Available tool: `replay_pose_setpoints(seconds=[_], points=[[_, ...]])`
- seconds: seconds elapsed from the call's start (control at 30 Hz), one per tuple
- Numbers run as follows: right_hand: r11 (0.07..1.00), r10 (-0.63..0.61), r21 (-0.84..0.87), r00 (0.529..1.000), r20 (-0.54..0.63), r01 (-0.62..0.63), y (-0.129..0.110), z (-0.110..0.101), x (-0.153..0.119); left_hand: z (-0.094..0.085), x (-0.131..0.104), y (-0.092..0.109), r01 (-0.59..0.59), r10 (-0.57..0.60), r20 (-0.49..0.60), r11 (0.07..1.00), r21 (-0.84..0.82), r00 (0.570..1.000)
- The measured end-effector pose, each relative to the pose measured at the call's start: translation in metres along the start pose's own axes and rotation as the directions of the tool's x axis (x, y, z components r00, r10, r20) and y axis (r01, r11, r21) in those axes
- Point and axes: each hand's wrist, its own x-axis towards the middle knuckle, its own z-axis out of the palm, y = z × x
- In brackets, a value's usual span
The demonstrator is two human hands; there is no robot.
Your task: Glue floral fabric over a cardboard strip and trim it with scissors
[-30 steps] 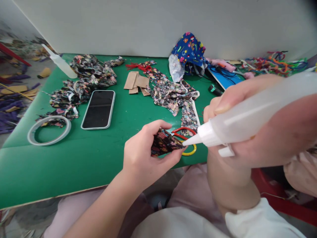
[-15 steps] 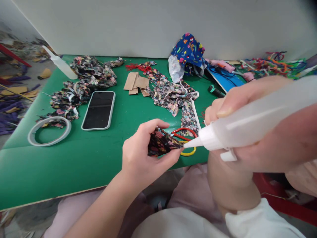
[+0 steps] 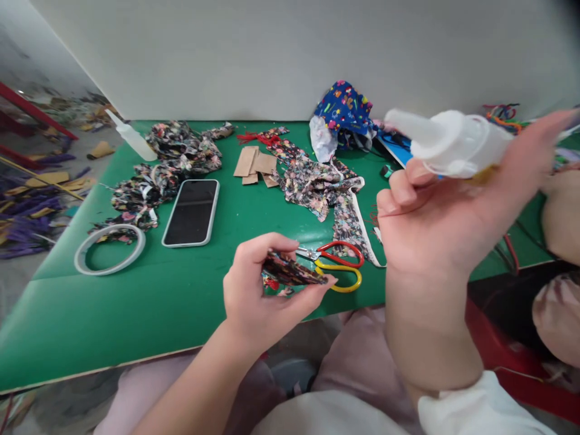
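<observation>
My left hand pinches a folded piece of dark floral fabric between thumb and fingers, above the front of the green table. My right hand is raised and closed around a translucent squeeze bottle with a white collar. The bottle's tapered nozzle points left and stands apart from the fabric; its lower part is hidden by the hand. Just behind the left fingertips lie scissors with one red and one yellow handle loop. Floral cloth with a white edging spreads beyond them.
On the green table are a phone, a roll of white tape, a second nozzle bottle, bunched floral fabric and brown card pieces. Blue patterned cloth lies against the wall.
My right hand has lifted the squeeze bottle up and away, and its nozzle has left the fabric's edge. My left hand still holds the fabric, now tilted flatter. The view has shifted slightly.
</observation>
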Motion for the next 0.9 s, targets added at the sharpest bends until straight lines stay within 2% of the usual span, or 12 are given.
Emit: replay_pose_setpoints(seconds=[0.07, 0.13, 0.23, 0.33, 0.4, 0.43, 0.47, 0.57, 0.63, 0.77, 0.87, 0.9], points=[[0.960, 0.093, 0.269, 0.993, -0.070, -0.071, 0.003, 0.000, 0.008, -0.001, 0.001, -0.001, -0.036, 0.035, -0.027, 0.999, -0.004, 0.999], [0.890, 0.178, 0.428, 0.984, -0.003, -0.160, 0.008, -0.001, 0.014, -0.002, 0.001, -0.002, -0.068, 0.066, -0.053, 0.998, -0.020, 0.996], [0.888, 0.171, 0.414, 0.980, 0.105, -0.200, 0.028, 0.004, 0.019, -0.003, 0.003, -0.002, -0.033, 0.031, -0.069, 0.999, -0.030, 0.997], [0.969, 0.139, 0.184, 0.979, 0.149, -0.165, 0.062, 0.012, 0.021, -0.004, 0.006, -0.002, 0.071, -0.072, -0.048, 0.997, -0.020, 0.996], [0.979, 0.204, -0.055, 0.963, 0.176, -0.197, 0.085, 0.015, 0.021, -0.006, 0.009, -0.003, 0.128, -0.128, -0.046, 0.992, 0.007, 0.991], [0.954, 0.244, -0.225, 0.950, 0.196, -0.199, 0.095, 0.015, 0.020, -0.008, 0.012, -0.004, 0.158, -0.157, -0.046, 0.987, 0.021, 0.987], [0.895, 0.294, -0.412, 0.919, 0.264, -0.168, 0.103, 0.015, 0.019, -0.011, 0.014, -0.005, 0.194, -0.192, -0.043, 0.980, 0.033, 0.980], [0.830, 0.364, -0.545, 0.855, 0.369, -0.118, 0.116, 0.015, 0.012, -0.019, 0.021, -0.010, 0.319, -0.319, -0.028, 0.947, 0.041, 0.947], [0.804, 0.373, -0.589, 0.838, 0.398, -0.078, 0.119, 0.016, 0.008, -0.023, 0.023, -0.011, 0.372, -0.371, -0.024, 0.928, 0.025, 0.928], [0.748, 0.384, -0.664, 0.820, 0.425, -0.006, 0.115, 0.014, 0.006, -0.027, 0.023, -0.008, 0.397, -0.397, 0.001, 0.917, -0.036, 0.918], [0.719, 0.356, -0.691, 0.815, 0.458, 0.073, 0.094, 0.008, 0.009, -0.026, 0.022, -0.002, 0.381, -0.383, 0.008, 0.919, -0.095, 0.924], [0.695, 0.304, -0.703, 0.824, 0.478, 0.151, 0.082, 0.005, 0.009, -0.025, 0.021, 0.001, 0.371, -0.374, -0.002, 0.921, -0.118, 0.927]])
